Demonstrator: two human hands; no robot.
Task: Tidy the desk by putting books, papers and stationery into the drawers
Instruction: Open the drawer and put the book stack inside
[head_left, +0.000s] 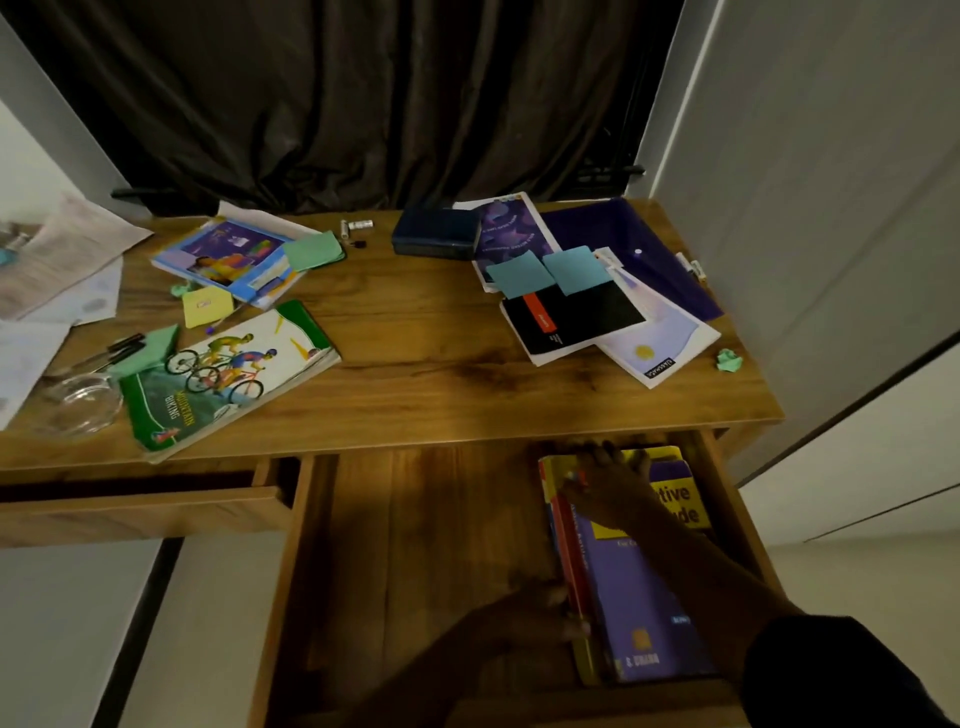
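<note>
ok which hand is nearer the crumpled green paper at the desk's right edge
Right. The right hand is on the books at their far end, below the crumpled green paper; left hand at their near end.

We see the right drawer (415, 545) pulled wide open, its wooden floor bare across the left and middle; a stack of books (639, 613) fills its right side. The left drawer (140, 514) shows only a narrow dark gap. On the desk top (431, 364), a bare strip runs down the middle between a cycling book (228, 379) at left and overlapping notebooks (582, 317) at right, with a dark blue box (436, 239) at its far end.
</note>
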